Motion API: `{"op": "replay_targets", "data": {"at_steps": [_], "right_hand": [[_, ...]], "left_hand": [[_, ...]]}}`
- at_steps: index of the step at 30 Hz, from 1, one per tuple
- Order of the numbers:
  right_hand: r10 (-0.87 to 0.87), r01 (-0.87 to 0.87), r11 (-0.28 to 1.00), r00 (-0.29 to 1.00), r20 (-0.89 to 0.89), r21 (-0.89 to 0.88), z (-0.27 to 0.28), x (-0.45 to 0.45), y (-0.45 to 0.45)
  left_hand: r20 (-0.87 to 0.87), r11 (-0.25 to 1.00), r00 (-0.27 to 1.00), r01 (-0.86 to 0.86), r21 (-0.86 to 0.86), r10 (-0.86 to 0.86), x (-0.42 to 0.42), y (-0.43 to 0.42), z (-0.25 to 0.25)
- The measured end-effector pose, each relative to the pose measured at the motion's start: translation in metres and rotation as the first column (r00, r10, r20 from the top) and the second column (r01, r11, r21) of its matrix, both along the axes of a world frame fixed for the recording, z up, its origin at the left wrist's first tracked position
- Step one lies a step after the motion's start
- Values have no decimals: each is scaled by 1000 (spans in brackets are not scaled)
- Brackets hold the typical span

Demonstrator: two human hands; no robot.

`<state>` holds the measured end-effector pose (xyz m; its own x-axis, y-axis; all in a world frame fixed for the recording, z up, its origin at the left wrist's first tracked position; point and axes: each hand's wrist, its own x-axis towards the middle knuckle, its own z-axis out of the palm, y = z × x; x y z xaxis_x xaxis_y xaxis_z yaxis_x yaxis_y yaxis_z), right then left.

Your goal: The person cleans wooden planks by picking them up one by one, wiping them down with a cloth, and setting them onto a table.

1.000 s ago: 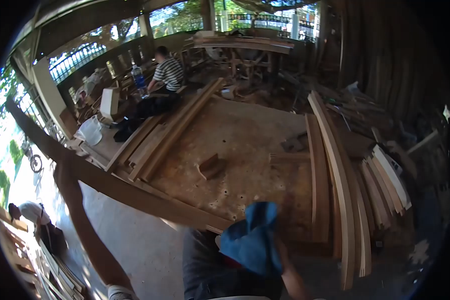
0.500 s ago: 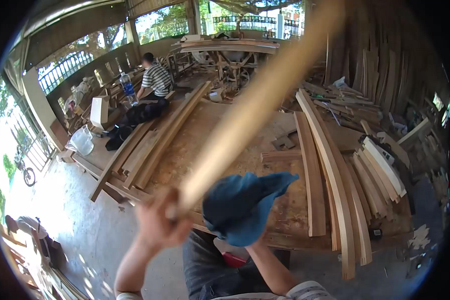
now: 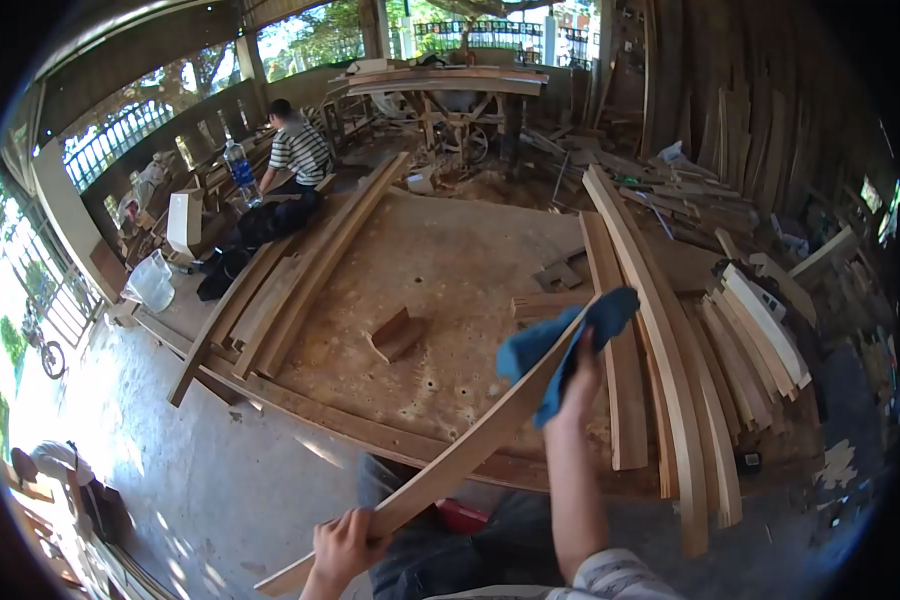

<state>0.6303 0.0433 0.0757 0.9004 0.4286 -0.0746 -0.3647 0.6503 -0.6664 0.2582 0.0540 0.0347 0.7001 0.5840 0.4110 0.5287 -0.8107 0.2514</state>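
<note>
My left hand [image 3: 345, 548] is closed round a long, pale wooden strip [image 3: 460, 450] near its lower end. The strip slants up to the right, over the front edge of the workbench [image 3: 420, 250]. At the strip's upper end, my right hand [image 3: 582, 375] grips a blue cloth [image 3: 610, 308] that is folded around the wood; some of its fingers are hidden by the cloth. A small angled wooden piece [image 3: 396, 335] lies on the bench beyond the strip.
Long boards [image 3: 615, 350] lie along the bench's right side, with more boards [image 3: 320, 265] on the left. A water bottle [image 3: 240, 172] stands back left, near a seated person [image 3: 298, 155] in a striped shirt. Another person [image 3: 65, 465] is at lower left.
The strip has swung down from a raised position to a low slant. My left hand has dropped, while my right hand has carried the cloth up and right onto the strip's upper end.
</note>
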Motion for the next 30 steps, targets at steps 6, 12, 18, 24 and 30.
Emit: {"op": "replay_targets", "data": {"at_steps": [6,12,18,24,30], "right_hand": [[-146,156,983,984,-105,101,-1,54,-16],[-298,320,926,945,134,-199,-59,-34,-74],[365,-119,859,824,433,-497,-94,-148,-107],[621,30,436,714,324,-900,-43,-164,-96],[384,288,383,814,435,-877,-36,-59,-138]], "left_hand": [[-43,991,991,-128,-25,127,-79,-4,-38],[-9,945,982,-183,-270,188,-39,18,-19],[46,838,996,92,-537,-80,123,64,31],[490,783,859,403,-474,-146,341,100,25],[376,745,926,227,-627,34,476,88,12]]}}
